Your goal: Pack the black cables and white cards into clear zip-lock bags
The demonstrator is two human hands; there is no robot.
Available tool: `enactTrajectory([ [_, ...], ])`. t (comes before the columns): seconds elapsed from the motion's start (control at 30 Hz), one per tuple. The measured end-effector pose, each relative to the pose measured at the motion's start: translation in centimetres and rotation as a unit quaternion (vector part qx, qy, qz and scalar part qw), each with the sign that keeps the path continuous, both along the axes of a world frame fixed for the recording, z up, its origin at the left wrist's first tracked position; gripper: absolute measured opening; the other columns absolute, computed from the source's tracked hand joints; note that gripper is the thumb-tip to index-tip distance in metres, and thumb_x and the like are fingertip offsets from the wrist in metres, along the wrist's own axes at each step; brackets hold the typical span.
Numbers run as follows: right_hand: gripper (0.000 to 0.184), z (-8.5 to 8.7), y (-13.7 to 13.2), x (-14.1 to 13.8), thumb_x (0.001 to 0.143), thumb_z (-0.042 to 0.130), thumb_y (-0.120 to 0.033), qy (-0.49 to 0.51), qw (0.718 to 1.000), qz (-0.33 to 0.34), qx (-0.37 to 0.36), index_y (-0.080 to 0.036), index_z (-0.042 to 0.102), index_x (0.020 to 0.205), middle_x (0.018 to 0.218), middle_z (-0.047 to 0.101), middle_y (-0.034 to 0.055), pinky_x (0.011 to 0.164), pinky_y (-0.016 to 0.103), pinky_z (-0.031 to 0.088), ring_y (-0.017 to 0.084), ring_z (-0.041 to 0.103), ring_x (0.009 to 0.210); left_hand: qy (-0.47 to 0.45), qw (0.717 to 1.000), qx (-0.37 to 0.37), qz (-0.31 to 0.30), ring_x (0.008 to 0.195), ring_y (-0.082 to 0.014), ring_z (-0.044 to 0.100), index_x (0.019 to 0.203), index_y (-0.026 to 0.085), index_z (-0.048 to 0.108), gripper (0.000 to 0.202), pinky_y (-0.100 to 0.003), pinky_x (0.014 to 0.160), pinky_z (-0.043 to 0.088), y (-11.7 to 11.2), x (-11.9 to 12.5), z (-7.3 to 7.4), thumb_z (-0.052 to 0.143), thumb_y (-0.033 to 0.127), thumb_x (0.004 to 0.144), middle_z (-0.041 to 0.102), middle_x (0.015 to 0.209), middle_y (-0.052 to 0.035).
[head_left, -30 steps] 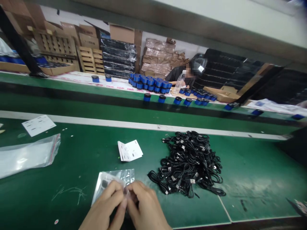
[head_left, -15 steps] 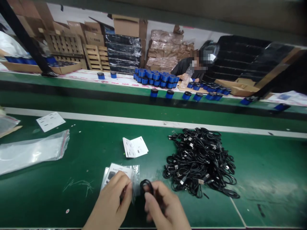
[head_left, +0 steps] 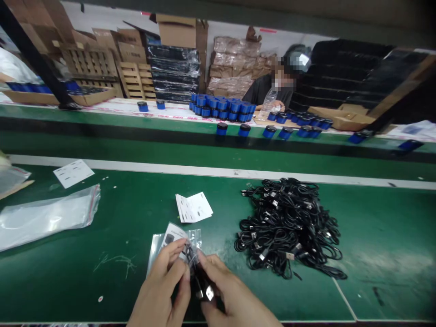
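My left hand (head_left: 160,284) pinched the top of a clear zip bag (head_left: 195,238), lifted at a tilt off the worktop (head_left: 102,290) with a printed card (head_left: 173,236) showing inside it, my thumb and fingers (head_left: 172,259) closed on the plastic. My right hand (head_left: 231,293) was curled shut around a black cable (head_left: 195,268), gathered tight, its metal plug (head_left: 208,293) pointing down and to my right. The cable's long axis ran slantwise from near the bag's lower edge to that plug, so it lay in my right hand's grip, with the bag up and to the left. My hands nearly touched, and I think the cable's upper end sat against the bag, though my fingers hid that spot. A heap of black cables (head_left: 289,227) lay to my right, loose cards (head_left: 193,207) sat just beyond the bag, and open worktop stretched left to flat zip bags (head_left: 47,220).
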State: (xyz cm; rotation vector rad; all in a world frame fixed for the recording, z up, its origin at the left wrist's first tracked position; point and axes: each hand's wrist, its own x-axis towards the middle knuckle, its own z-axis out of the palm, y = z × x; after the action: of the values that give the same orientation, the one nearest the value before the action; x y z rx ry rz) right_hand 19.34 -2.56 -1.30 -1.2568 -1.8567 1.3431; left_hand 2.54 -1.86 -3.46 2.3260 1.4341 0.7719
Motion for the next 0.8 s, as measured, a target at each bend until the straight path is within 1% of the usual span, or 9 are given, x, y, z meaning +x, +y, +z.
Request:
enactTrajectory([
  [0.07,0.065,0.3,0.0,0.7,0.071,0.047,0.002,0.030,0.999,0.025,-0.028,-0.023,0.048,0.131,0.103,0.061,0.0055,0.079,0.025,0.051,0.016,0.063,0.086,0.013,1.000,0.001,-0.013,0.116,-0.0216,0.053,0.082,0.022,0.050,0.012,-0.030,0.090,0.050,0.0,-0.1,0.0,0.040,0.018,0.088,0.047,0.128,-0.0120],
  [0.2,0.048,0.4,-0.1,1.1,0.084,0.042,-0.007,0.060,0.993,0.044,-0.090,-0.030,0.054,0.125,0.091,0.065,0.0012,0.051,0.019,0.051,0.013,0.064,0.064,0.004,1.000,0.000,0.005,0.118,-0.0234,0.049,0.079,0.022,0.048,0.013,-0.034,0.089,0.048,-0.4,0.0,-0.2,0.039,0.018,0.088,0.042,0.134,-0.0118],
  [0.27,0.043,0.3,-0.1,0.8,0.086,0.040,-0.007,0.043,0.997,0.022,-0.059,-0.027,0.059,0.118,0.087,0.067,0.0012,0.051,0.020,0.050,0.014,0.064,0.062,-0.006,1.000,0.012,0.004,0.119,-0.0245,0.047,0.078,0.022,0.048,0.013,-0.036,0.091,0.047,-0.6,0.2,-0.1,0.040,0.017,0.088,0.042,0.134,-0.0113],
  [0.37,0.030,-0.2,-0.2,-0.1,0.083,0.043,-0.004,-0.031,0.997,-0.049,0.057,-0.020,0.067,0.091,0.075,0.067,0.0021,0.060,0.024,0.049,0.017,0.065,0.065,-0.020,0.999,0.050,-0.007,0.125,-0.0268,0.040,0.077,0.021,0.048,0.015,-0.042,0.097,0.042,-0.9,0.7,0.0,0.041,0.012,0.085,0.043,0.132,-0.0104],
  [0.47,0.023,-1.3,-0.5,-1.0,0.081,0.049,-0.007,-0.109,0.973,-0.134,0.155,-0.019,0.062,0.067,0.066,0.064,0.0018,0.054,0.024,0.044,0.017,0.061,0.058,-0.025,0.997,0.071,-0.025,0.129,-0.0279,0.035,0.075,0.022,0.047,0.017,-0.045,0.100,0.038,-1.2,1.2,0.2,0.041,0.007,0.082,0.044,0.131,-0.0096],
  [0.57,0.010,-2.2,-0.7,-1.5,0.076,0.058,-0.011,-0.129,0.942,-0.247,0.187,-0.020,0.056,0.070,0.068,0.059,0.0013,0.055,0.025,0.042,0.018,0.058,0.061,-0.034,0.995,0.087,-0.026,0.130,-0.0265,0.034,0.075,0.022,0.046,0.019,-0.044,0.102,0.036,-1.5,1.6,0.5,0.040,0.006,0.081,0.042,0.132,-0.0092],
  [0.63,0.017,-2.3,-0.6,-1.5,0.071,0.064,-0.012,-0.092,0.942,-0.289,0.143,-0.019,0.057,0.084,0.078,0.059,0.0016,0.059,0.024,0.043,0.017,0.058,0.067,-0.041,0.994,0.101,-0.024,0.131,-0.0248,0.034,0.074,0.022,0.046,0.020,-0.045,0.105,0.032,-1.5,1.6,0.7,0.039,0.005,0.081,0.044,0.131,-0.0079],
  [0.73,0.014,-1.7,-0.3,-1.1,0.073,0.062,-0.009,0.002,0.982,-0.185,0.037,-0.021,0.055,0.073,0.065,0.053,-0.0052,0.054,0.020,0.037,0.012,0.052,0.058,-0.037,0.995,0.074,-0.050,0.123,-0.0250,0.046,0.074,0.024,0.050,0.015,-0.053,0.109,0.020,-1.1,0.8,1.4,0.047,0.011,0.082,0.056,0.123,-0.0043],
  [0.8,0.028,-1.1,-0.2,-0.8,0.069,0.063,-0.004,0.019,0.993,-0.116,0.003,-0.020,0.045,0.057,0.055,0.044,-0.0082,0.050,0.018,0.030,0.009,0.044,0.052,-0.023,0.997,-0.002,-0.080,0.109,-0.0279,0.058,0.083,0.025,0.056,0.011,-0.056,0.106,0.025,-0.6,0.1,2.1,0.064,0.025,0.076,0.065,0.113,-0.0045],
])
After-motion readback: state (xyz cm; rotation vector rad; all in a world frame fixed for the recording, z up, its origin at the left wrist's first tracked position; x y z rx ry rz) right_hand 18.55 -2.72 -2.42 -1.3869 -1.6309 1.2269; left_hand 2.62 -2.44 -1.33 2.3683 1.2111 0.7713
